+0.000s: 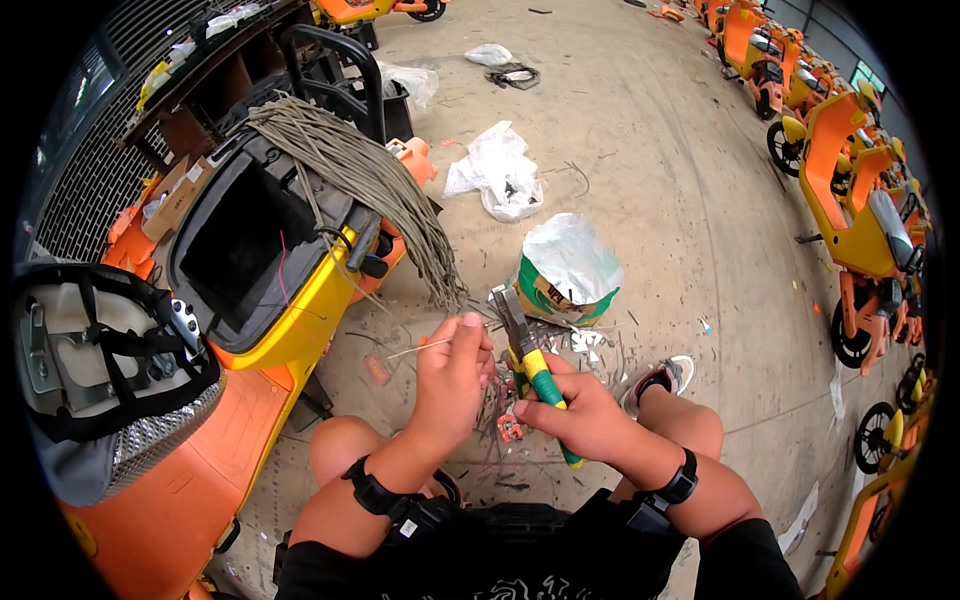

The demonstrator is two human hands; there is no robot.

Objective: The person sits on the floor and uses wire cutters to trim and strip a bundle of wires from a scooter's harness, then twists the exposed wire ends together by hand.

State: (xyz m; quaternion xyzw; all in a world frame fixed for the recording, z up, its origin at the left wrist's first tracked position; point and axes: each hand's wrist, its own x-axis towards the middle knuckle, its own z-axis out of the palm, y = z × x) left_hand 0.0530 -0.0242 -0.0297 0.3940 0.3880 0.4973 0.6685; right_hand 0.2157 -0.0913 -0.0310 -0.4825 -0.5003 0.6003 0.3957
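Note:
My left hand [452, 372] is closed, pinching a thin pale wire [412, 349] whose end sticks out to the left. In my right hand [585, 410] are pliers [535, 368] with green and yellow handles, the metal jaws pointing up and away from me. The jaws are beside my left fingertips, a small gap apart. Whether the jaws are closed is hard to make out. Beyond the pliers stands a green bag [568, 280] with a whitish open top. A bundle of grey-brown cables [365, 175] drapes over the yellow scooter body to the left.
An orange and yellow scooter [215, 420] stands close on my left, bearing a black-strapped basket or seat [100, 350]. Wire scraps litter the floor between my feet. A white plastic bag [497, 172] lies farther off. Rows of yellow scooters [850, 190] line the right side.

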